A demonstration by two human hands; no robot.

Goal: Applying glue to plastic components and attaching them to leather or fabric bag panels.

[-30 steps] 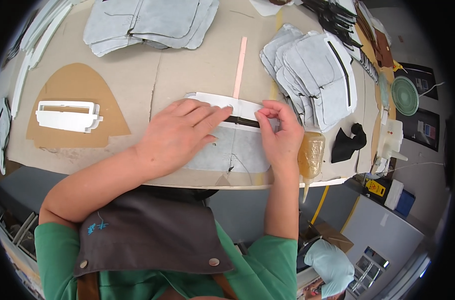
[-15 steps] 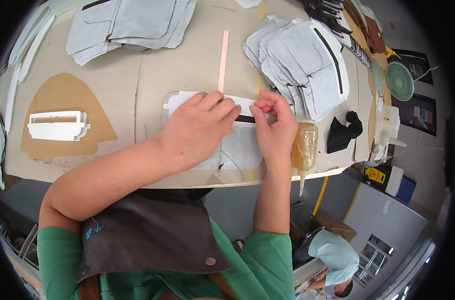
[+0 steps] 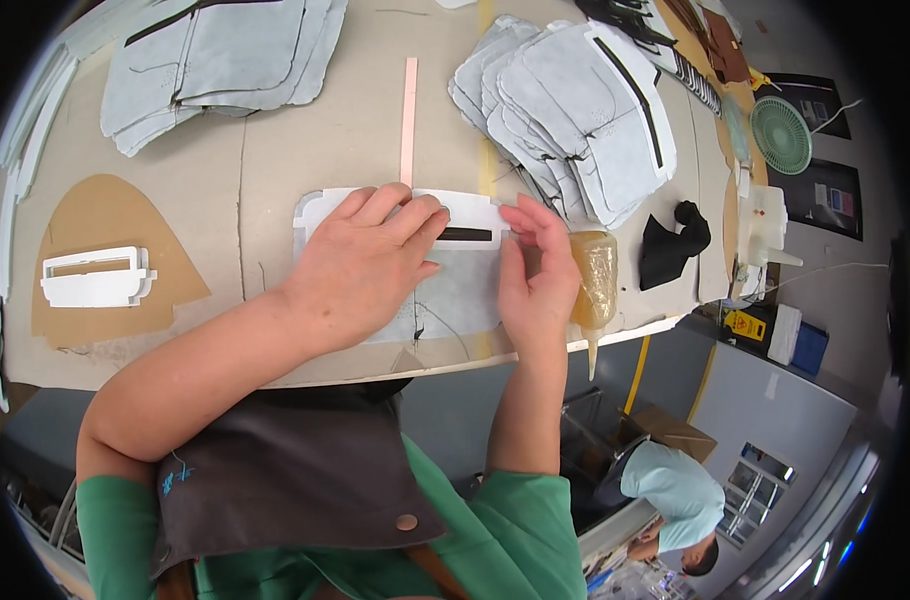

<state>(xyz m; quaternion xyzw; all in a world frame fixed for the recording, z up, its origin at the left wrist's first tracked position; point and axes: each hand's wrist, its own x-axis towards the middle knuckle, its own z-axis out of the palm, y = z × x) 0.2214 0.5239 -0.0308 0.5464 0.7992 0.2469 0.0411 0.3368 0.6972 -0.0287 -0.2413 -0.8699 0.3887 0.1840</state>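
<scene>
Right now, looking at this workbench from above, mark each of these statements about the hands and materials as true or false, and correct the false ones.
1. The left hand lies flat on a white template over a grey fabric piece. True.
2. The right hand holds the glue bottle. False: the bottle lies beside it at the table edge; the fingers pinch at the template's right end.
3. A thin pink strip lies on the table beyond the hands. True.
4. The green fan stands at the left edge. False: it is at the far right.
5. Stacks of grey pieces lie beyond the right hand. True.
</scene>
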